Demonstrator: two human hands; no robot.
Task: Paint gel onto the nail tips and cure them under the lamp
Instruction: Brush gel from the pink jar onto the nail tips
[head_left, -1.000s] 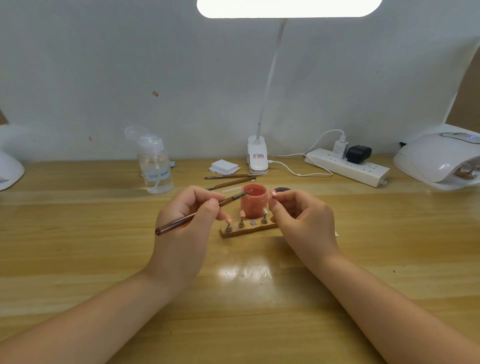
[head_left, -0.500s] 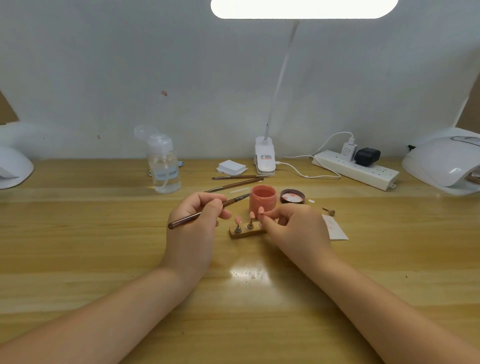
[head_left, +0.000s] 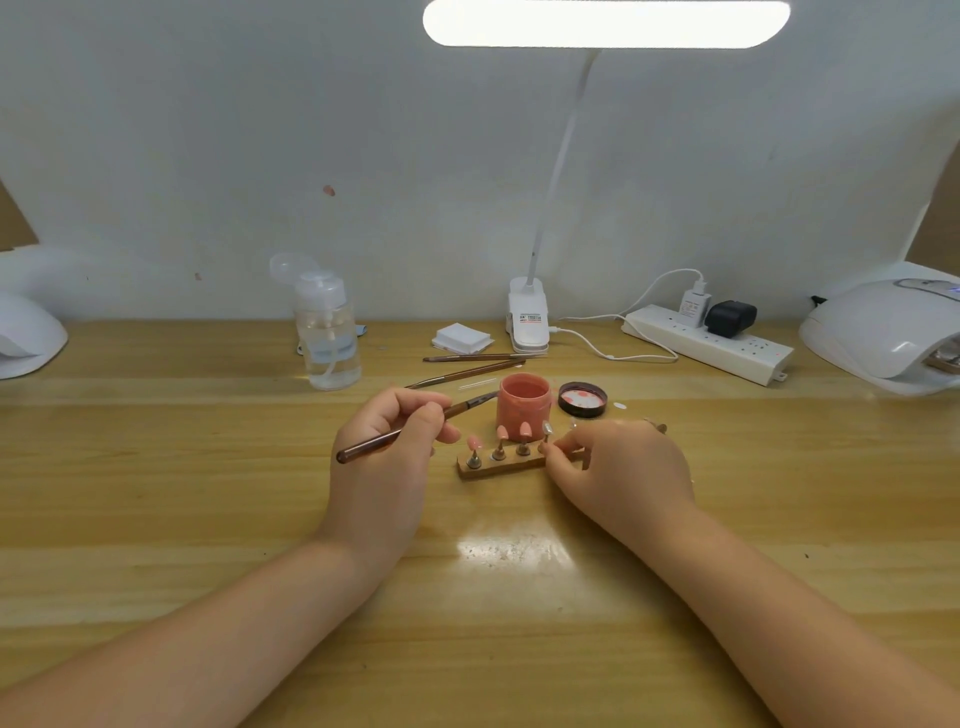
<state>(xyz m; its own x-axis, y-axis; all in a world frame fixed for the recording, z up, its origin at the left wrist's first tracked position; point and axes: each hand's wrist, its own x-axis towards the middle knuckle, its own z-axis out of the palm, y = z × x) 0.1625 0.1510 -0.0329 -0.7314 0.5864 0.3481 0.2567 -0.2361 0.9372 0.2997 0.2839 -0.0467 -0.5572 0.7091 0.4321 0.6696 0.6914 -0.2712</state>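
L hand (head_left: 387, 447) up over the counter (head_left: 208, 519), grip pinched round a brown brush (head_left: 410, 428), thumb & forefinger on the shaft, bristle end aimed twd the gel pot (head_left: 523, 408). Brush tilted, butt end low-left, tip just short of the pot's wall. Pot's open, salmon-pink inside & out, sitting just behind the wooden holder (head_left: 501, 465). Its lid (head_left: 582, 399) lies face-up right beside it, dark rim w/ pink smears inside.

Holder: small wood block, little metal pegs in a row, each w/ a nail tip on top. Three tips (head_left: 524, 428) read coated pink, glossy; the fourth tip (head_left: 547, 427), at the R end, looks clear/pale, uncoated. R hand (head_left: 618, 467) right at that end of the block, fingertips curled in & pinching at the peg base under the clear tip; exact contact hard to make out.

Curing lamp (head_left: 888, 332) far R on the counter, white dome, well apart from the holder. Another white dome (head_left: 26, 338) at far L edge.

Behind: two spare brushes (head_left: 467, 366), clear pump bottle (head_left: 327, 338), stack of white pads (head_left: 462, 338), clip desk light (head_left: 529, 317) w/ lit bar overhead, power strip (head_left: 711, 345) w/ plugs.
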